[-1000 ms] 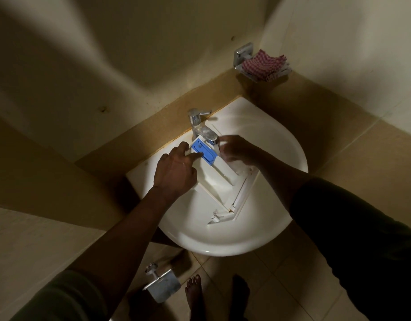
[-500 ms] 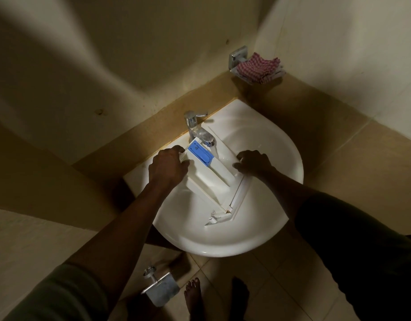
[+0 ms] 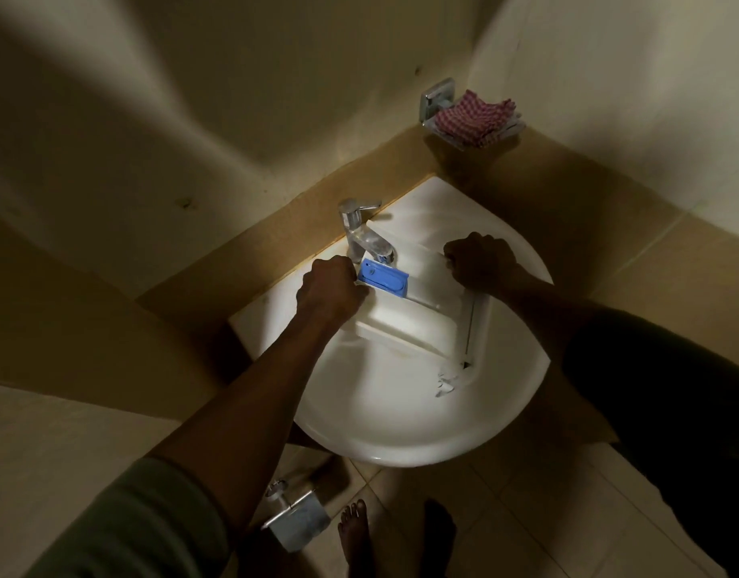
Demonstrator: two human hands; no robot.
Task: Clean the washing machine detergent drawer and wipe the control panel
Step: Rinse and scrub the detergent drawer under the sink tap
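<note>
A white detergent drawer (image 3: 418, 323) with a blue insert (image 3: 382, 278) lies across the white sink basin (image 3: 393, 415), its blue end right under the chrome tap (image 3: 361, 235). My left hand (image 3: 330, 292) is closed on the drawer's left edge next to the blue insert. My right hand (image 3: 480, 260) is closed on the drawer's far right side near the basin's back rim. The washing machine and its control panel are out of view.
A red checked cloth (image 3: 474, 118) sits in a chrome wall dish at the corner above the sink. A metal toilet-roll holder (image 3: 295, 521) hangs low on the left wall. My bare feet (image 3: 355, 536) stand on the tiled floor below the basin.
My right hand has moved from the blue insert out to the drawer's right side. The drawer has turned slightly under the tap. My left hand has stayed on the left edge.
</note>
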